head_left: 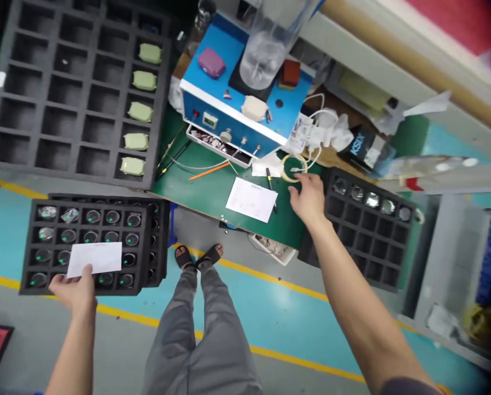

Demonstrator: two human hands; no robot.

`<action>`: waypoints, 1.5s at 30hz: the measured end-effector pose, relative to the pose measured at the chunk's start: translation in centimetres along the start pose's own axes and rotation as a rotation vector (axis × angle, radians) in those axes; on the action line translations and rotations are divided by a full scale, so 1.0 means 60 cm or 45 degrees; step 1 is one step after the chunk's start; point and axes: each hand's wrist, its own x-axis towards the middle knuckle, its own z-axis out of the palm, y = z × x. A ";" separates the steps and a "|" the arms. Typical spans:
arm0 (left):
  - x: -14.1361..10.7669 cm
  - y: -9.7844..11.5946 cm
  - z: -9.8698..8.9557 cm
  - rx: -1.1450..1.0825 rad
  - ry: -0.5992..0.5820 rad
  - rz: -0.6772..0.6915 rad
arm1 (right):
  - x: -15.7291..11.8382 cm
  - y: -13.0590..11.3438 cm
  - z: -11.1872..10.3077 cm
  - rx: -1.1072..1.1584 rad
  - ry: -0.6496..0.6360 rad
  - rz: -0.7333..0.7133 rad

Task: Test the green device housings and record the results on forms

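Observation:
My left hand (75,291) pinches a white paper slip (95,258) between thumb and fingers. The slip is above a black foam tray (27,247) whose pockets hold round, dark-faced pieces with green dots. Over the green table, my right hand (310,196) reaches to a roll of yellowish tape (284,169). Its thumb is apart from the fingers, and the fingertips are at the roll's near edge; whether they touch it I cannot tell. Left of that hand lie a printed white sheet (251,199) and a black pen (269,180).
A blue machine (232,118) with an open drawer stands at the table's back. A large foam tray (43,148) with light green pieces is at left. Another foam tray (366,236) with several shiny round pieces is at right. An orange stick (209,171) lies in front of the machine.

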 end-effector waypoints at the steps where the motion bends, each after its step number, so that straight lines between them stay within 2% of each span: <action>1: -0.013 0.006 -0.008 0.040 0.047 -0.024 | 0.014 0.000 0.001 -0.024 -0.033 -0.001; 3: -0.053 0.024 -0.022 0.130 0.078 0.054 | 0.030 0.001 -0.004 -0.058 -0.102 -0.032; 5: -0.106 0.044 -0.023 0.140 -0.006 0.247 | 0.025 0.004 -0.022 -0.028 -0.128 -0.061; 7: -0.169 0.065 -0.010 0.066 -0.158 0.451 | 0.004 0.008 -0.049 0.101 -0.137 -0.039; 11: -0.308 0.127 0.034 -0.083 -0.495 0.801 | -0.064 0.001 -0.113 0.569 -0.186 0.139; 14: -0.401 0.194 0.053 -0.295 -0.734 0.890 | -0.113 -0.016 -0.151 0.889 -0.219 0.194; 16: -0.447 0.247 0.057 -0.434 -0.925 0.929 | -0.139 -0.028 -0.166 1.078 -0.296 0.175; 18: -0.476 0.300 0.057 -0.517 -1.119 0.964 | -0.161 -0.039 -0.172 1.270 -0.371 0.161; 21: -0.495 0.369 0.050 -0.583 -1.440 1.003 | -0.186 -0.052 -0.165 1.522 -0.451 0.179; 23: -0.498 0.398 0.040 -0.602 -1.694 0.994 | -0.197 -0.059 -0.154 1.638 -0.489 0.189; 25: -0.501 0.412 0.027 -0.582 -1.856 0.971 | -0.204 -0.067 -0.145 1.675 -0.522 0.204; 26: -0.502 0.414 0.021 -0.568 -1.866 0.968 | -0.205 -0.071 -0.143 1.646 -0.530 0.209; 29: -0.502 0.408 0.008 -0.575 -1.731 0.973 | -0.205 -0.088 -0.149 1.476 -0.520 0.148; 33: -0.496 0.395 0.019 -0.613 -1.608 0.891 | -0.202 -0.124 -0.166 1.392 -0.635 0.011; 35: -0.496 0.387 0.027 -0.609 -1.370 0.854 | -0.207 -0.148 -0.164 1.395 -0.598 0.057; 37: -0.503 0.379 0.027 -0.607 -1.168 0.837 | -0.218 -0.173 -0.153 1.339 -0.439 0.074; 39: -0.514 0.371 0.018 -0.632 -1.191 0.888 | -0.233 -0.195 -0.141 1.211 -0.310 -0.050; 42: -0.527 0.365 -0.001 -0.708 -1.362 0.891 | -0.249 -0.213 -0.133 1.043 -0.256 -0.324; 45: -0.520 0.362 -0.007 -0.649 -1.368 0.823 | -0.244 -0.216 -0.148 0.917 -0.146 -0.364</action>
